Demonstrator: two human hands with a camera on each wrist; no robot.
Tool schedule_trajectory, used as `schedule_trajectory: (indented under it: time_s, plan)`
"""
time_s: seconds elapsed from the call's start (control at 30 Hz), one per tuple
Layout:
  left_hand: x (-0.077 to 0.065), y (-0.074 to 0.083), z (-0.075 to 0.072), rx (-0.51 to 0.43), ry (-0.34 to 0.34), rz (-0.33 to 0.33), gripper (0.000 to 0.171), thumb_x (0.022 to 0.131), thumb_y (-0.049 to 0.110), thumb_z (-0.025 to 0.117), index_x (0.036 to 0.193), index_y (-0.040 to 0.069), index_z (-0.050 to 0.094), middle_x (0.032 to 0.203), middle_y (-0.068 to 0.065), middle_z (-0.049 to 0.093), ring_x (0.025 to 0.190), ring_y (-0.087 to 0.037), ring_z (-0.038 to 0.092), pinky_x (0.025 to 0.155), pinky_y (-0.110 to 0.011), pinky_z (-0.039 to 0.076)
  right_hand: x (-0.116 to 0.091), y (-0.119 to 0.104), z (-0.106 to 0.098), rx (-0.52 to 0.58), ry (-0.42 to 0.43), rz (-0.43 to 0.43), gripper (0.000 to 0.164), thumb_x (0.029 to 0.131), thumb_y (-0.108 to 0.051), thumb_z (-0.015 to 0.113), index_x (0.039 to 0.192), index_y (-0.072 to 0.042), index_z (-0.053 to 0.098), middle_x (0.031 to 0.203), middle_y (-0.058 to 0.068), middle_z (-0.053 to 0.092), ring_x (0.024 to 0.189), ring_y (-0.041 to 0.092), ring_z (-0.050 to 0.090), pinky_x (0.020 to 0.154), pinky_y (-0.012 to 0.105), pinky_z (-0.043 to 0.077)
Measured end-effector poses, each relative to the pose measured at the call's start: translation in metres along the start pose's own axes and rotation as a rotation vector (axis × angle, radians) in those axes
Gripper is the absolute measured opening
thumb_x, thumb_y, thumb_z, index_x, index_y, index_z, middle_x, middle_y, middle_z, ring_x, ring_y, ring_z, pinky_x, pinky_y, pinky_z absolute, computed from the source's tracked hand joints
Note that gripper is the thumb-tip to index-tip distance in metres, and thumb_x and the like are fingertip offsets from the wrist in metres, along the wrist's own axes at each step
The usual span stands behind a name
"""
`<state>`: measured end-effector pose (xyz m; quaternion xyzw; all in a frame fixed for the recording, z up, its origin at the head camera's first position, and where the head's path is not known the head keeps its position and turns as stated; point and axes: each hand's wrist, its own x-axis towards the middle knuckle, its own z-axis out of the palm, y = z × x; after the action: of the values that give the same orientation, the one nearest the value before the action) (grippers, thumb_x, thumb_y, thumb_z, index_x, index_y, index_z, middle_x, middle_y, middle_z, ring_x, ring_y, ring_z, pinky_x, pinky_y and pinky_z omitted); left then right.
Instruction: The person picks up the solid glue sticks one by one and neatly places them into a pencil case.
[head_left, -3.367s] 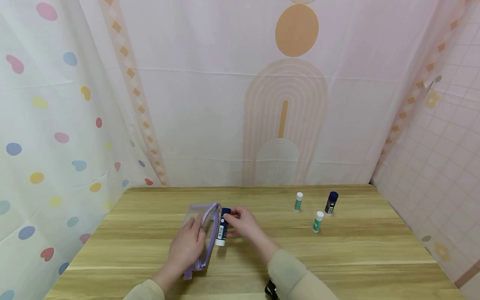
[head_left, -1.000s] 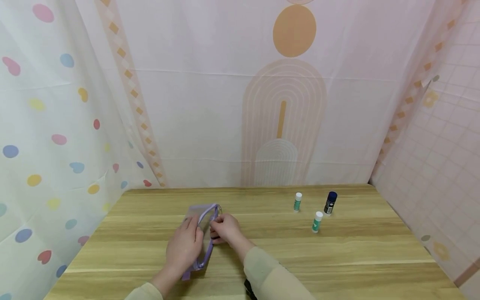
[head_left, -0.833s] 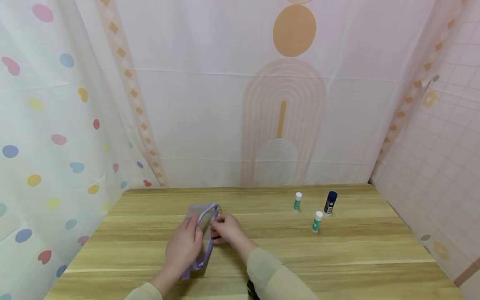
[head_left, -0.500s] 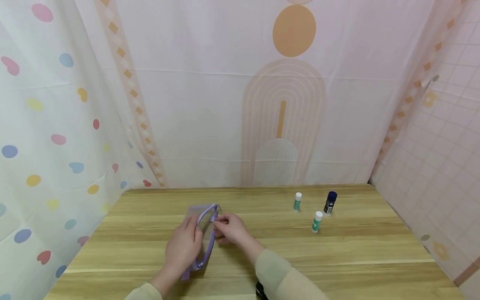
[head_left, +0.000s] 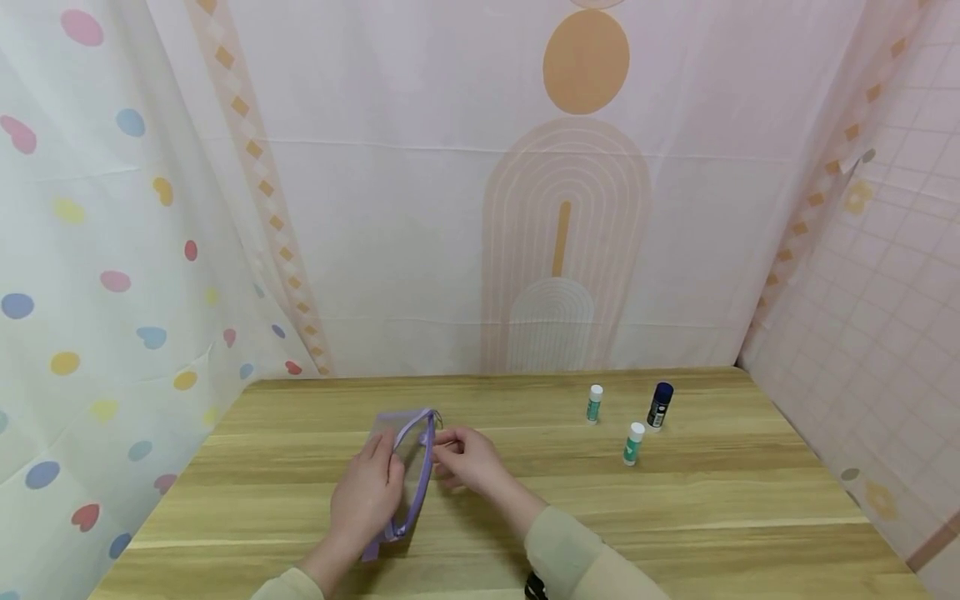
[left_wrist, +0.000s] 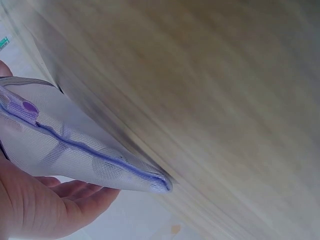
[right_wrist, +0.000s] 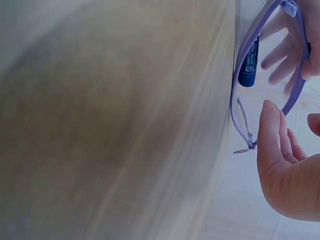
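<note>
A mesh zip pouch [head_left: 426,483] with purple trim lies on the table, its mouth spread toward the right. My left hand [head_left: 366,492] holds its upper edge, and in the right wrist view the thumb is over the rim with fingers behind the mesh. Inside the pouch, a dark blue glue stick [right_wrist: 249,62] shows through the mouth. My right hand [head_left: 474,462] is right at the mouth's edge. In the right wrist view its thumb and fingers are apart, with nothing between them.
On the wooden table [head_left: 712,517], to the right, stand a navy-capped glue stick [head_left: 660,407] and two white-capped green glue sticks, one farther back [head_left: 594,405] and one nearer [head_left: 633,444]. Patterned curtains [head_left: 405,250] hang behind and at both sides.
My right hand has put the dark blue glue stick into the pouch, let go of it and drawn back to the right. My left hand keeps its hold on the pouch.
</note>
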<state>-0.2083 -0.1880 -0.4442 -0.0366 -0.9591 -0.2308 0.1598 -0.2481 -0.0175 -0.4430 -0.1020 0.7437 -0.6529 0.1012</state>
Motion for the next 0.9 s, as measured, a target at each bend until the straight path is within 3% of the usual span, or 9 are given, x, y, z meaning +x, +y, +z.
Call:
schedule_trajectory:
  time_s: [0.37,0.9]
  plan:
    - [-0.001,-0.001,0.001,-0.007,-0.006,-0.001,0.046,0.102,0.016,0.041,0.141,-0.005,0.049,0.137,-0.032,0.051,0.119,-0.052,0.053,0.095,-0.063,0.046,-0.011,-0.006,-0.018,-0.007,-0.014,-0.045,0.029,0.094,-0.005,0.065,0.118,0.01,0.059,0.097,0.022,0.067,0.084,0.034,0.069,0.067,0.04,0.061]
    - [-0.001,0.0,0.001,-0.008,0.001,0.006,0.046,0.101,0.016,0.041,0.141,-0.006,0.048,0.137,-0.032,0.051,0.12,-0.052,0.052,0.095,-0.063,0.046,-0.025,-0.014,-0.043,0.049,-0.019,-0.081,0.03,0.099,-0.012,0.059,0.123,0.006,0.058,0.1,0.013,0.07,0.09,0.029,0.07,0.073,0.041,0.061]
